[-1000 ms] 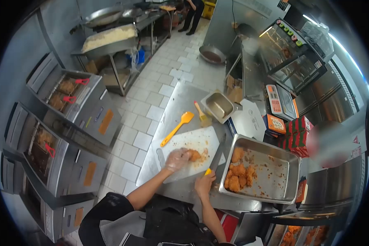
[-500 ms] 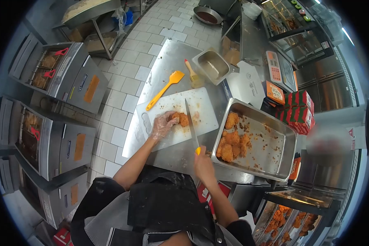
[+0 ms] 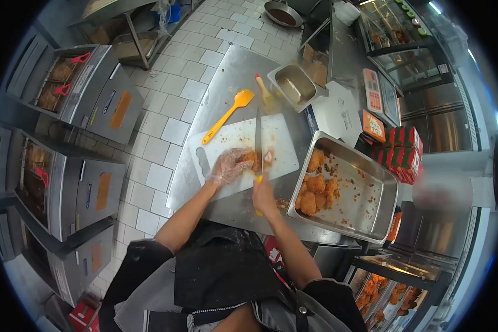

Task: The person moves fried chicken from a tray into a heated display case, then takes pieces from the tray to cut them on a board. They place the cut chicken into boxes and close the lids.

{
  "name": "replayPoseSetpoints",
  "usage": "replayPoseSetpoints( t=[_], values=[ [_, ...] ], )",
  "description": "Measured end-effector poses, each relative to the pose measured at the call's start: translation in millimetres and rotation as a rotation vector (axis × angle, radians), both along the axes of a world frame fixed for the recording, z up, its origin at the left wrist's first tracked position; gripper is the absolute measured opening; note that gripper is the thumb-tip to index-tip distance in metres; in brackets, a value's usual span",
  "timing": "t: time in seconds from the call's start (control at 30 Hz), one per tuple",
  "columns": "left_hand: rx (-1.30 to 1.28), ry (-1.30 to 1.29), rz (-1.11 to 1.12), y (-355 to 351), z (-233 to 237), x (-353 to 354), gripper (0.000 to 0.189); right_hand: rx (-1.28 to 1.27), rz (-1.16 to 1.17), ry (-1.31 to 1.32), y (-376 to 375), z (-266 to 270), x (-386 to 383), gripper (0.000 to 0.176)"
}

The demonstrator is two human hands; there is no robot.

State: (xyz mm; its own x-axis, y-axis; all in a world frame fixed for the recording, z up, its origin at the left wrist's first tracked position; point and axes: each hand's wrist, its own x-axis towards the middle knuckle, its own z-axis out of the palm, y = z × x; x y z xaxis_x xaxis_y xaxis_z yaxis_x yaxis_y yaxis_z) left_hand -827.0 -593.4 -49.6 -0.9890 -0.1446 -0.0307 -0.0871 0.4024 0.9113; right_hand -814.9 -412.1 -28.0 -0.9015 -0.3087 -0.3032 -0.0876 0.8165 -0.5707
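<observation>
Fried chicken piece (image 3: 249,160) lies near the middle of the cutting board (image 3: 278,137), pinned there, with a knife blade set against its right side.

Findings, from largest to smallest:

1. Steel surface (image 3: 232,69) runs away from the person and carries everything in use.
2. Deep steel tray (image 3: 362,207) sits at the near right corner of the surface, just beside the board. A cluster of fried pieces (image 3: 314,191) is heaped at its left end, the end closest to the board, which appears to keep them within short reach.
3. White cutting board lies left of the tray, by the surface's near edge, squarely in front of the person.
4. Small steel pan (image 3: 294,86) stands beyond the board toward the right edge, with a brush (image 3: 265,92) just beside it.
5. Orange spatula (image 3: 227,115) rests across the board's far left corner, apart from the work.
6. Knife (image 3: 258,133) points away from the person, blade down on the board.
7. Left hand (image 3: 226,167), in a clear glove, is closed over the piece from the left; I judge this steadies the piece and keeps the fingers off the edge.
8. Right hand (image 3: 263,196), bare, is wrapped tight around the knife's yellow handle at the board's near edge.
</observation>
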Motion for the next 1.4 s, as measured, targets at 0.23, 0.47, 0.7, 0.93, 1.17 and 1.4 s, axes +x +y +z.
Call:
replayPoseSetpoints(
  t=[0.23,0.47,0.7,0.93,1.17,1.4],
  values=[
    [0.017,0.140,0.039,0.1,-27.9,3.6,0.039,0.063,0.030,-0.220,7.9,46.2,25.5,0.045],
    [0.120,0.147,0.166,6.0,-27.8,-0.2,0.029,0.014,0.065,-0.272,-6.2,69.0,-30.4,0.041],
    [0.026,0.196,0.258,10.5,-46.3,4.4,0.017,-0.037,-0.040,-0.515,-0.8,102.9,10.6,0.036],
    [0.351,0.035,0.308,11.4,-49.1,4.3,0.025,0.008,0.051,-0.230,-7.3,33.0,21.4,0.039],
    [0.082,0.290,0.257,4.2,-44.9,4.1,0.025,0.007,0.033,0.010,-33.7,19.7,1.0,0.040],
    [-0.545,0.400,-0.269,-11.4,38.0,-24.2,0.054,0.126,-0.308,0.136,21.7,38.5,34.1,0.038]
  ],
)
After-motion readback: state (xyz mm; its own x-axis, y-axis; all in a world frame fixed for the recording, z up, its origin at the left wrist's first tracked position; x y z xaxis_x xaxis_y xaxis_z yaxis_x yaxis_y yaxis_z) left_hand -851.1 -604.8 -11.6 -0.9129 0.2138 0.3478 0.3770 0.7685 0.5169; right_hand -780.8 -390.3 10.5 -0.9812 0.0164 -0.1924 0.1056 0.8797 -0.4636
